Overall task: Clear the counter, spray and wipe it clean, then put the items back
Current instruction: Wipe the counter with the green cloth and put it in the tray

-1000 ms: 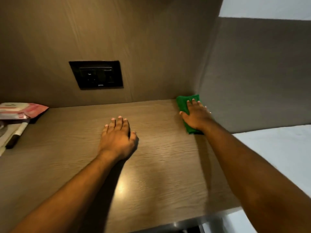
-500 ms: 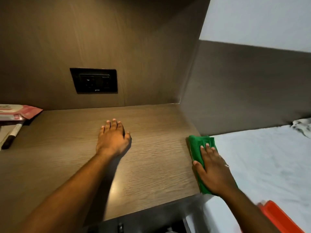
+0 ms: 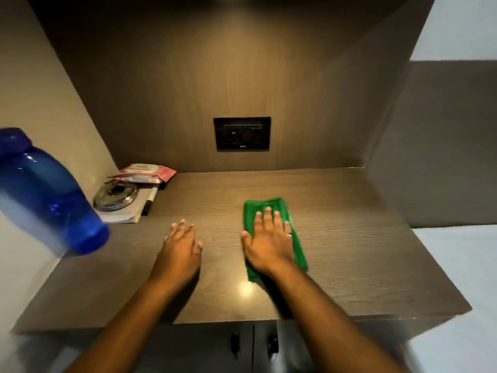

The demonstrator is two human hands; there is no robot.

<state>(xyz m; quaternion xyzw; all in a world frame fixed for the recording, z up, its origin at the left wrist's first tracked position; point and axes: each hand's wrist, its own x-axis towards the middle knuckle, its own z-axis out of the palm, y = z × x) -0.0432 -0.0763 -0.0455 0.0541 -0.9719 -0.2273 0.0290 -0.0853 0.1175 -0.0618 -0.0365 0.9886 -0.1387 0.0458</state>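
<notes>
My right hand (image 3: 270,242) presses flat on a folded green cloth (image 3: 294,238) in the middle of the wooden counter (image 3: 363,238). Its fingers are spread over the cloth, and a ring shows on one finger. My left hand (image 3: 181,250) rests palm down on the bare counter just left of the cloth, fingers apart, holding nothing.
A blue bottle (image 3: 48,195) looms blurred at the near left. In the back left corner lie a pink wipes pack (image 3: 146,172), a round metal dish (image 3: 115,196) on a paper pad, and a marker (image 3: 149,199). A black socket plate (image 3: 242,133) sits on the back wall. Cabinet doors lie below.
My right hand has slid the green cloth from the counter's right front edge leftward to its middle. The view has swung left, showing the bottle and corner items. My left hand stays flat.
</notes>
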